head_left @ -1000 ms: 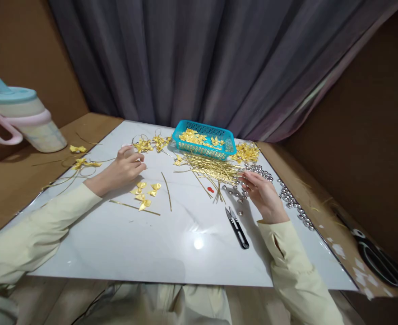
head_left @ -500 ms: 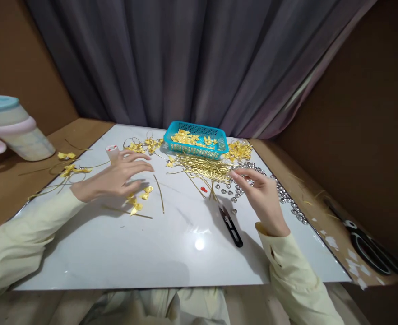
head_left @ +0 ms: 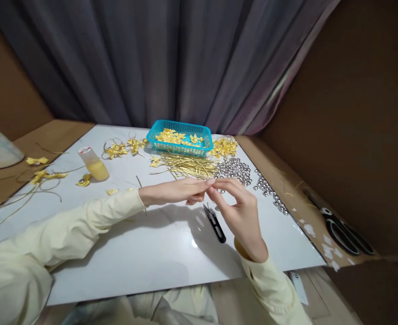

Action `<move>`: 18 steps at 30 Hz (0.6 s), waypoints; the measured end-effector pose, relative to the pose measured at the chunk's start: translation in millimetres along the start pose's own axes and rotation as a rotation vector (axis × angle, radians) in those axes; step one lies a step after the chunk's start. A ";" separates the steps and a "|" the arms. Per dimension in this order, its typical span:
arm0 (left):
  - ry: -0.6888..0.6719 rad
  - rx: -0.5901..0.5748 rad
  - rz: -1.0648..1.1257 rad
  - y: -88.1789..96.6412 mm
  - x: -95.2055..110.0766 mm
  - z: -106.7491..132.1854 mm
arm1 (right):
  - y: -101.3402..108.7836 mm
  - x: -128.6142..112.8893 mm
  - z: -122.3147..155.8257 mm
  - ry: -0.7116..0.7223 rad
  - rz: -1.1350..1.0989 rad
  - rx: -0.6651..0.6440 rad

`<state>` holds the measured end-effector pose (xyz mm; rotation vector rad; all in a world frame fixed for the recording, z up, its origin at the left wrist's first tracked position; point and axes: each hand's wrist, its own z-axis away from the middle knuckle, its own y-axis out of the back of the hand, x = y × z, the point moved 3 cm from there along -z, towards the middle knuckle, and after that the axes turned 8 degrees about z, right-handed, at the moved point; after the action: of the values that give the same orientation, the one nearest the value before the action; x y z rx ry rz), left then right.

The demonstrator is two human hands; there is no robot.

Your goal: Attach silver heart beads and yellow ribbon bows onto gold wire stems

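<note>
Left hand (head_left: 177,190), right hand (head_left: 241,207): above desk (head_left: 131,266)
Left extended, right curled against it; whether either grips anything is indeterminable.

Loose silver beads (head_left: 234,169) (shiny) beside gold wires (head_left: 189,166)

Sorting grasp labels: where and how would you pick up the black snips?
Best bet: pinch the snips across the black handle, coming from above on the wearer's side. They lie flat on the white tabletop, handle end towards the wearer and blades pointing away, so that approach should keep fingers off the points.
</note>
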<state>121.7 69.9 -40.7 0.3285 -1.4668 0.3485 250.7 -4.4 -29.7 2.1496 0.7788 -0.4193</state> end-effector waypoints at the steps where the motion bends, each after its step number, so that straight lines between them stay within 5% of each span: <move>1: 0.016 0.007 0.038 -0.7 -1.8 0.8 | -0.2 2.2 2.5 -0.028 -0.009 0.009; 11: 0.043 0.064 0.009 0.5 -4.6 8.3 | 6.7 19.0 15.3 -0.318 -0.181 -0.146; 18: 0.072 0.055 -0.049 -3.6 -2.6 10.7 | 5.5 19.8 20.9 -0.271 -0.300 -0.325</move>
<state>113.4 62.0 -42.5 0.3916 -1.3784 0.3583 268.5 -15.7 -50.1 1.6390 0.9437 -0.6745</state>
